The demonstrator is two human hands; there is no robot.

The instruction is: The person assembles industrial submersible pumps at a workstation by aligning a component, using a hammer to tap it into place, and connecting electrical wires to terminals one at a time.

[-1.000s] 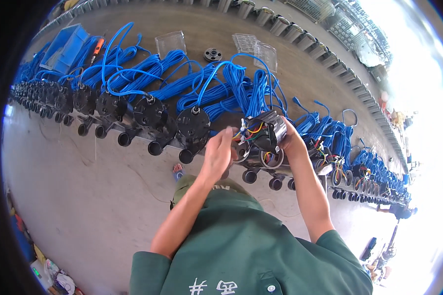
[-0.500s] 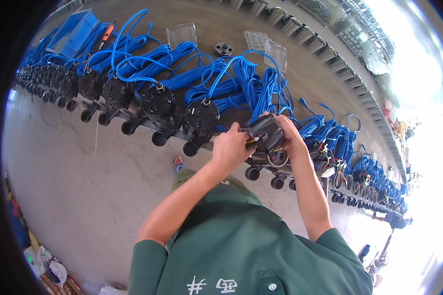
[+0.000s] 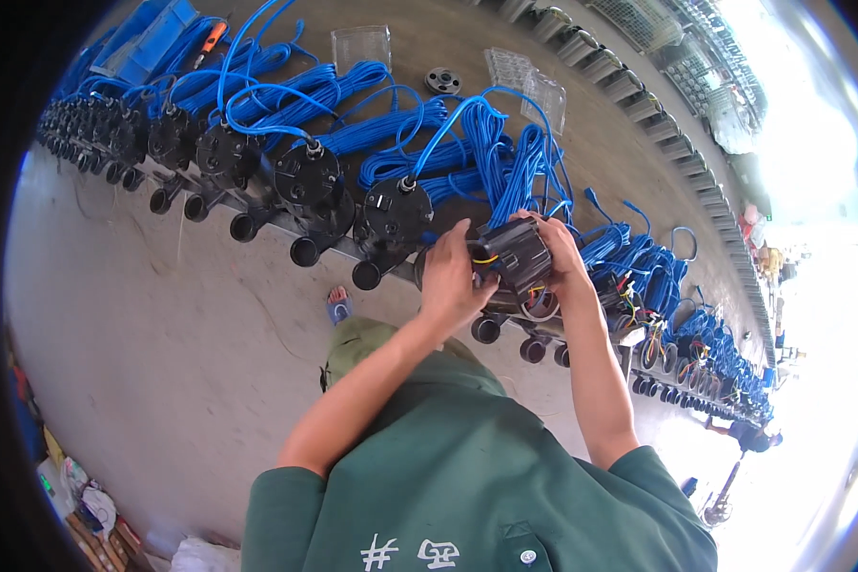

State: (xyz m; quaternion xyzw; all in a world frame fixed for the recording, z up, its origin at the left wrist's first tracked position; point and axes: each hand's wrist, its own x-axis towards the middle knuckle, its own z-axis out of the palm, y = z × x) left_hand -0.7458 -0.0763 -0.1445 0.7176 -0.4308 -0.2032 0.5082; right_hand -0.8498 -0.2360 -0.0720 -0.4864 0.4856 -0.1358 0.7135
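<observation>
Both my hands hold a black pump housing cap with short yellow and coloured wires showing at its edge. My left hand grips its left side, and my right hand wraps its right side. Below it sits an open black pump body in a long row. The neighbouring closed pump stands just to the left, with a blue cable coming out of its top.
A row of black pumps with bundled blue cables runs across the concrete floor from upper left to lower right. Clear plastic trays and a black flange disc lie beyond. A second person stands far right.
My left hand has come onto the black cap, which both hands now grip. The view has shifted closer to the pumps.
</observation>
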